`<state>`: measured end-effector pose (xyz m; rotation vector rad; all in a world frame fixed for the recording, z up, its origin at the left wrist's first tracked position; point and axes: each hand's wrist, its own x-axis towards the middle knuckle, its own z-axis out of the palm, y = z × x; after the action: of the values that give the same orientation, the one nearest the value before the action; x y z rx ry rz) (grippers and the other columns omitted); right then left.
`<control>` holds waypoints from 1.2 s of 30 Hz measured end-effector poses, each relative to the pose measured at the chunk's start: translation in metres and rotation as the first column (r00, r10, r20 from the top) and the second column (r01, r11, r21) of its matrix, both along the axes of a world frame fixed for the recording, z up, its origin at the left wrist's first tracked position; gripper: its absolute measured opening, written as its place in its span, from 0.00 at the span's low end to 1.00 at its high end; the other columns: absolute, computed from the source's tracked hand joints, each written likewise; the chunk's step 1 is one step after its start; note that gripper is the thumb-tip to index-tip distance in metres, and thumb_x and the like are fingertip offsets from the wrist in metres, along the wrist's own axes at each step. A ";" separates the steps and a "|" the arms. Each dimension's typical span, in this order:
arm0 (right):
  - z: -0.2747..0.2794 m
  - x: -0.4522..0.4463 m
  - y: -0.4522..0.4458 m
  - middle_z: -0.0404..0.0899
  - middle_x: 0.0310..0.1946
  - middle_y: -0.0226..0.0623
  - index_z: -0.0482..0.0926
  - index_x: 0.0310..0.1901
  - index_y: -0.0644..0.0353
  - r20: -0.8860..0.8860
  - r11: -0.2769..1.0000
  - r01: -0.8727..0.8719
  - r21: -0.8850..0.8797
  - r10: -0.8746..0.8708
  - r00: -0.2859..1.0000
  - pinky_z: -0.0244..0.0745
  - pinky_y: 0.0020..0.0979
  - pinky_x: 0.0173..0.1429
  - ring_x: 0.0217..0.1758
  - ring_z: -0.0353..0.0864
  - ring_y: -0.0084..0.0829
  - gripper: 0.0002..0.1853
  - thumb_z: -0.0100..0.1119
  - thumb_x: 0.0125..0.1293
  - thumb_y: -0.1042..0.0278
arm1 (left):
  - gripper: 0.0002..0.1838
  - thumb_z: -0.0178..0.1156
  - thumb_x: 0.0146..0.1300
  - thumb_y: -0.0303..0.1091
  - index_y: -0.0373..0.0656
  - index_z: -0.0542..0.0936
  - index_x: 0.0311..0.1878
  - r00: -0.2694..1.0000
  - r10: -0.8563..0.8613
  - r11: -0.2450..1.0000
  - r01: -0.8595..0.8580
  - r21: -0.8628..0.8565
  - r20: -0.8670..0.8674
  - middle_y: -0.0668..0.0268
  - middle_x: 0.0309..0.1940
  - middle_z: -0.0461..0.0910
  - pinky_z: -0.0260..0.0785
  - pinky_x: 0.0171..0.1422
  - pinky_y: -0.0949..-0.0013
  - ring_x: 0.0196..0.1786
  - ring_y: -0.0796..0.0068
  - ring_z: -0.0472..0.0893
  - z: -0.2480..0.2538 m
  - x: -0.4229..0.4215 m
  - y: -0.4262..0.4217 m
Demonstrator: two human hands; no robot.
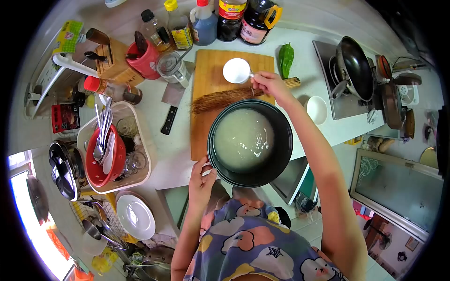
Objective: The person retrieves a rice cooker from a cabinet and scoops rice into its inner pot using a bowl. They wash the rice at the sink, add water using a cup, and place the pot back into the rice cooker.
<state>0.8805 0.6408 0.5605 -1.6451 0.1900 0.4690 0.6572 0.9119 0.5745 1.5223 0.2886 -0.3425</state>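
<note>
My left hand [202,185] grips the rim of a dark rice cooker pot [287,140] on its near left side. Cloudy whitish water [243,138] fills the lower part of the pot. My right hand [271,87] is closed on the handle of a small white cup [236,70], above the far part of a wooden cutting board [200,140]. A twig whisk brush [218,99] lies across the board, behind the pot and partly under my right hand. The pot overlaps the board's near right part, and its base is hidden.
A cleaver [169,119] lies left of the board. A green pepper [286,60] and a white bowl [316,110] are on the right, before a wok [355,65] on the stove. Several bottles [204,25] line the wall. A dish basket [145,173] stands left.
</note>
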 end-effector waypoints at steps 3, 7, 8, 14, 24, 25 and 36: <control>-0.019 0.021 0.009 0.75 0.23 0.23 0.80 0.32 0.57 -0.066 0.998 -0.067 0.003 0.067 0.996 0.57 0.18 0.29 0.24 0.63 0.13 0.11 0.53 0.65 0.61 | 0.25 0.55 0.63 0.23 0.32 0.63 0.63 1.000 -0.007 1.000 0.007 0.007 -0.025 0.59 0.57 0.65 0.72 0.50 0.76 0.54 0.73 0.72 0.003 0.001 -0.001; -0.029 0.027 0.015 0.77 0.24 0.24 0.81 0.32 0.57 -0.122 0.987 -0.160 -0.027 0.155 0.980 0.56 0.19 0.28 0.23 0.62 0.13 0.11 0.55 0.64 0.60 | 0.27 0.54 0.63 0.21 0.30 0.61 0.65 0.998 -0.029 0.999 0.030 0.025 -0.053 0.59 0.59 0.64 0.73 0.50 0.76 0.55 0.73 0.72 0.007 0.000 -0.003; -0.033 0.028 0.015 0.78 0.25 0.24 0.82 0.34 0.57 -0.145 0.984 -0.173 -0.044 0.165 0.976 0.58 0.18 0.26 0.23 0.65 0.13 0.10 0.55 0.64 0.61 | 0.27 0.54 0.63 0.21 0.31 0.61 0.65 0.997 -0.032 0.999 0.033 0.013 -0.066 0.59 0.59 0.64 0.73 0.50 0.75 0.55 0.73 0.72 0.008 0.000 -0.004; -0.046 0.028 0.008 0.80 0.22 0.28 0.81 0.36 0.59 -0.066 0.956 -0.169 -0.241 0.157 0.985 0.65 0.20 0.22 0.19 0.71 0.16 0.11 0.55 0.64 0.61 | 0.26 0.54 0.63 0.21 0.33 0.62 0.65 0.996 -0.061 0.998 0.062 0.013 -0.065 0.61 0.55 0.68 0.72 0.51 0.76 0.55 0.74 0.72 0.005 0.000 -0.008; -0.051 0.028 0.001 0.82 0.22 0.36 0.83 0.37 0.59 0.240 0.860 -0.122 -0.496 0.271 0.932 0.73 0.27 0.27 0.20 0.78 0.23 0.09 0.57 0.63 0.64 | 0.25 0.54 0.63 0.22 0.35 0.63 0.64 0.984 -0.145 0.986 0.152 0.062 -0.105 0.63 0.53 0.69 0.72 0.53 0.73 0.54 0.74 0.73 0.006 0.004 -0.002; -0.054 0.029 0.000 0.82 0.22 0.35 0.84 0.36 0.59 0.290 0.844 -0.090 -0.529 0.279 0.915 0.73 0.26 0.27 0.19 0.78 0.23 0.09 0.58 0.62 0.65 | 0.25 0.54 0.63 0.22 0.36 0.64 0.64 0.982 -0.154 0.985 0.162 0.063 -0.106 0.63 0.52 0.69 0.71 0.53 0.73 0.54 0.74 0.73 0.005 0.004 -0.001; -0.016 0.009 -0.012 0.80 0.18 0.35 0.83 0.33 0.61 0.222 0.926 0.160 -0.343 -0.086 0.971 0.74 0.26 0.28 0.20 0.79 0.22 0.11 0.59 0.60 0.61 | 0.24 0.54 0.64 0.23 0.35 0.64 0.64 0.982 -0.166 0.980 0.174 0.092 -0.088 0.64 0.52 0.71 0.68 0.54 0.76 0.54 0.76 0.73 0.011 0.008 0.000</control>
<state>0.8893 0.6288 0.5441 -2.0136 0.2356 0.1711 0.6648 0.9123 0.5856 1.6380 0.2413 -0.5327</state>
